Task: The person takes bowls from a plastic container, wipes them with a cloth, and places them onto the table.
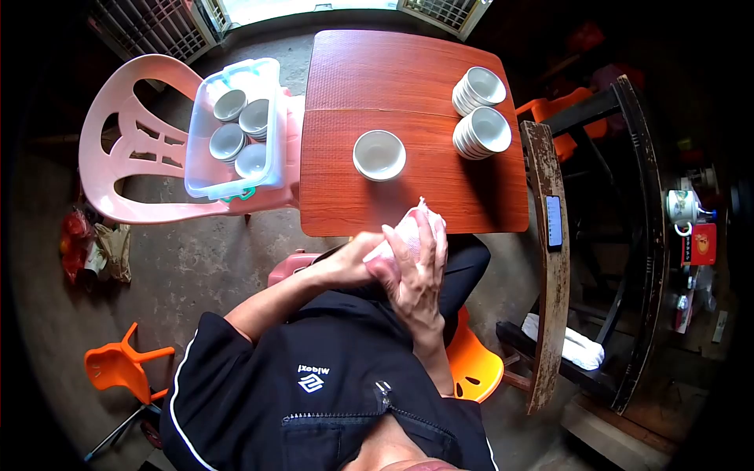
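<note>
Just in front of my body, at the table's near edge, both my hands come together around a pale pink and white cloth point(408, 229). My right hand point(422, 263) is wrapped over the cloth, with its fingers pointing toward the table. From the left, my left hand point(357, 257) closes against the cloth, its fingertips partly hidden. Whether anything lies inside the cloth cannot be made out. A white bowl point(379, 155) stands upright alone on the red-brown table point(345, 208), a little beyond my hands. Two stacks of bowls point(481, 133) stand at the table's right side.
On the pink chair point(106, 157) at left sits a clear plastic box point(194, 169) holding several bowls point(228, 141). A wooden bench point(542, 314) with a phone point(554, 222) flanks the table at right. Orange stools point(126, 369) stand on the floor, one at lower left.
</note>
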Tool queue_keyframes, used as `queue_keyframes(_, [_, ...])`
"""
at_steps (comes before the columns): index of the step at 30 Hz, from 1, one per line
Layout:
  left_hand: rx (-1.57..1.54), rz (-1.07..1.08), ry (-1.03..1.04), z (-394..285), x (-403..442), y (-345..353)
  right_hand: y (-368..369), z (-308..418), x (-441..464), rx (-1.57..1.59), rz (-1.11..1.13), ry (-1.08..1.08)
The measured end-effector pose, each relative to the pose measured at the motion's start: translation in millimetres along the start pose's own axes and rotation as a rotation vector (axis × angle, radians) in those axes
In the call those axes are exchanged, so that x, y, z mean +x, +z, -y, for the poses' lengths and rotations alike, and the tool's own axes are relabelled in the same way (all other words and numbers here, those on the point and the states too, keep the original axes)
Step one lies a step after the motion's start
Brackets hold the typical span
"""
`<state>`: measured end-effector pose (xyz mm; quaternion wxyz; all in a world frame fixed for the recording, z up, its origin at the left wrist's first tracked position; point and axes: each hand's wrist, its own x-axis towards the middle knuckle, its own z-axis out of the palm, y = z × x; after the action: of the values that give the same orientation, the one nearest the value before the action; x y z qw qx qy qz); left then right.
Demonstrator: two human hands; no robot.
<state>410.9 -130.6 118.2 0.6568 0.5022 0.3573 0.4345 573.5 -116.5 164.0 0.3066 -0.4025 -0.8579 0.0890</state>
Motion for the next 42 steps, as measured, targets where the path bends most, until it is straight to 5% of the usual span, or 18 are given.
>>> queue_keyframes(2, [0.249, 0.103, 0.075, 0, -2, 2, 21, -24, -1, 0.293, -0.036, 0.118])
queue_keyframes(3, [0.245, 0.193, 0.042, -2, 1, 2, 22, -31, -1, 0.677, 0.021, 0.339])
queue_keyframes(6, [0.258, 0.183, 0.007, -15, 0, 6, 24, -58, 5, 1.677, 0.253, 0.485])
queue_keyframes(8, [0.379, 0.186, 0.056, -11, -1, 6, 55, -67, -16, 2.068, 0.014, 0.740])
queue_keyframes(12, [0.695, 0.173, 0.331, 53, 12, 0, 68, -38, -20, 1.120, 0.156, 0.635])
queue_keyframes(14, [1.042, 0.035, 0.555, 39, 21, -2, 85, -52, -44, 2.008, 0.039, 0.887])
queue_keyframes(15, [0.984, 0.001, 0.447, 19, 24, -10, 94, -59, -56, 2.374, -0.061, 1.057])
queue_keyframes(18, [1.108, -0.142, 0.439, -3, 42, -44, 95, -75, -61, 2.744, 0.258, 0.759])
queue_keyframes(20, [1.262, -0.207, 0.516, -3, 58, -65, 103, -94, -80, 2.586, 0.013, 0.933])
queue_keyframes(23, [1.371, -0.181, 0.325, 11, 76, -84, 99, -107, -84, 2.435, -0.265, 1.199])
queue_keyframes(25, [1.451, -0.082, 0.166, 11, 85, -88, 95, -118, -99, 2.412, -0.084, 0.946])
queue_keyframes(29, [1.501, 0.024, 0.047, 11, 96, -87, 64, -108, -93, 2.278, -0.179, 0.925])
queue_keyframes(30, [1.523, 0.033, 0.032, 14, 96, -86, 62, -110, -92, 2.108, -0.341, 1.155])
queue_keyframes(33, [1.561, 0.040, 0.126, 37, 96, -97, 51, -121, -96, 1.748, -0.336, 1.293])
queue_keyframes(35, [1.563, 0.088, 0.050, 27, 98, -92, 60, -137, -100, 1.885, -0.581, 1.352])
queue_keyframes(39, [1.545, 0.125, -0.018, 20, 98, -89, 51, -158, -116, 1.902, -0.508, 1.210])
queue_keyframes(42, [1.555, 0.177, -0.067, 14, 96, -86, 30, -132, -104, 1.760, -0.656, 1.211])
